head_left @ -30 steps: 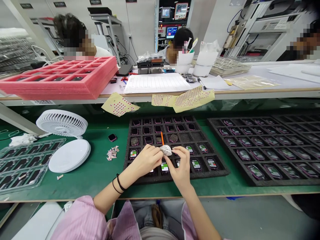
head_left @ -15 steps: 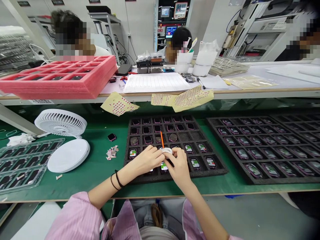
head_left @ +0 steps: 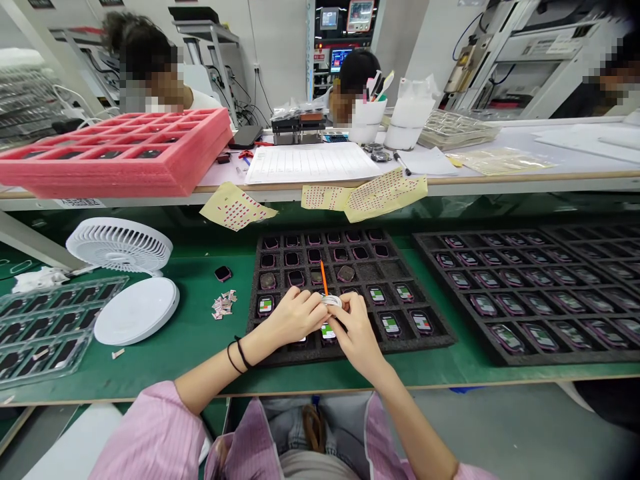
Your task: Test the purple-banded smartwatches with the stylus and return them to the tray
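Note:
Over the black foam tray (head_left: 425,343), both my hands meet with fingers closed round a small white coil (head_left: 331,300), perhaps a looped cable. My left hand (head_left: 300,312) pinches it from the left, and my right hand (head_left: 357,327) grips its right side. A thin orange stick (head_left: 324,277) points away from the coil; which fingers hold it, if any, is hidden. Purple-rimmed watch units lie in the tray's compartments, such as a lit watch (head_left: 391,325) right of my right hand. Some compartments beneath my hands are covered.
To the right lies a second foam tray (head_left: 493,357) of watches. On the left are a white fan (head_left: 137,310), a clear plastic tray (head_left: 75,340), small paper bits (head_left: 223,305) and a loose watch (head_left: 223,273). Yellow sticker sheets (head_left: 387,195) hang off the shelf, beside pink foam (head_left: 170,170). People sit beyond.

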`<state>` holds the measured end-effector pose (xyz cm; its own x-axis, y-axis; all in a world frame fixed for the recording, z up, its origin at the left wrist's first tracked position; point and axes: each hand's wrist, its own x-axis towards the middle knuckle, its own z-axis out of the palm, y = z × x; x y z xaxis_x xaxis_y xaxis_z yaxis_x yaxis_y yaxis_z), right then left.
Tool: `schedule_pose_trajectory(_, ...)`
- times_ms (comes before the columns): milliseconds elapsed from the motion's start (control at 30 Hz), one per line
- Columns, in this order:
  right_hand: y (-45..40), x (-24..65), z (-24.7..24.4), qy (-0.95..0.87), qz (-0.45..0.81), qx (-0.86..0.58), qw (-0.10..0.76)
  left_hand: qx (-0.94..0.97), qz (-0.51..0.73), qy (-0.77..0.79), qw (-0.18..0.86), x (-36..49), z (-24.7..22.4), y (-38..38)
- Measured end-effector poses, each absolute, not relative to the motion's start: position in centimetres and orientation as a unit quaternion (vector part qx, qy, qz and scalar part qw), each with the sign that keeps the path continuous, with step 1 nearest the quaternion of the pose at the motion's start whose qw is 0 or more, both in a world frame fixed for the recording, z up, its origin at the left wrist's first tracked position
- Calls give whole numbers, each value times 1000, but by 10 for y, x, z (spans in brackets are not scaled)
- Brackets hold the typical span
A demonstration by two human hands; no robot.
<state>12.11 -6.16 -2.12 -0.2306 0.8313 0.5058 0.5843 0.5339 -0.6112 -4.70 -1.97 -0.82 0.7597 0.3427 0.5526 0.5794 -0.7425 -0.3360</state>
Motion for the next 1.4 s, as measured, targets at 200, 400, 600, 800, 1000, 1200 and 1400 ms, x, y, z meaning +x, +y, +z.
schedule_pose_trajectory(200, -58, 125, -20, -773, 155, -459, 410, -913, -185, -272, 243, -47, -8, -25)
schedule_pose_trajectory(400, -59, 122, -20, -759, 119, -478, 426, -916, -196, -290, 196, -42, -12, -30)
schedule_pose_trajectory(600, -62, 112, -22, -738, 35, -485, 467, -877, -295, -348, 151, -32, -13, -38)
schedule_pose_trajectory(800, -64, 104, -24, -719, -12, -476, 506, -853, -362, -353, 131, -27, -11, -42)
schedule_pose_trajectory(1000, -66, 99, -27, -700, -31, -479, 529, -836, -408, -349, 115, -25, -9, -44)
schedule_pose_trajectory(1200, -65, 98, -29, -689, -41, -475, 546, -820, -437, -362, 78, -23, -14, -45)
schedule_pose_trajectory(1400, -64, 97, -33, -684, -44, -474, 552, -812, -440, -380, 57, -21, -18, -45)
